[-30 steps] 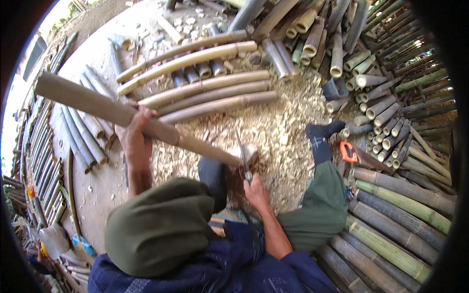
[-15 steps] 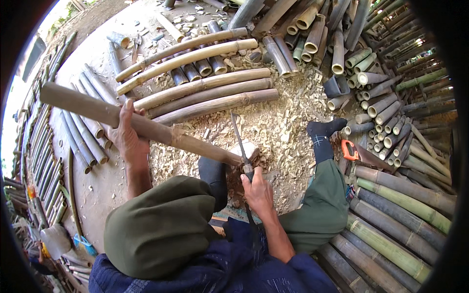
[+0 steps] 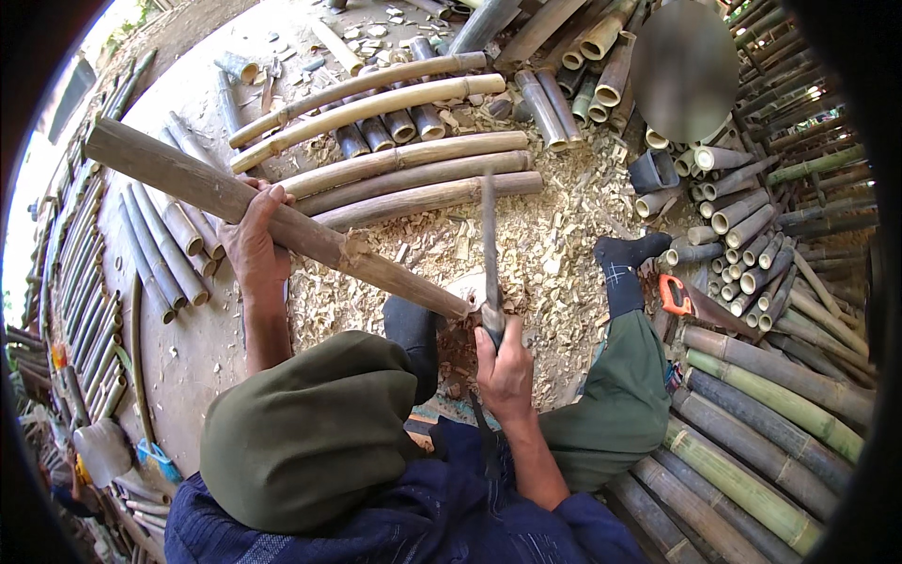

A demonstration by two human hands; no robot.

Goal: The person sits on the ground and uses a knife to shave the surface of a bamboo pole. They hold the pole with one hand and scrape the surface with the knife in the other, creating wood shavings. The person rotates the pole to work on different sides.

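A brown bamboo pole slants across in front of me, its thick end at the upper left and its narrower end down near the middle. My left hand is wrapped round the pole's thicker half. The low end rests at a pale wooden block between my feet. Beside that end, my right hand is closed on the handle of a long-bladed knife. Its blade stands nearly upright in the picture, pointing away from me, just right of the pole's tip.
Wood chips cover the ground around the block. Several curved bamboo lengths lie beyond the pole. Cut bamboo tubes are stacked at the right, near a saw with an orange handle. More poles lie to the left.
The knife has swung from a leftward slant to nearly upright, and my right hand has shifted slightly right. The pole's thick end has risen a little in the picture.
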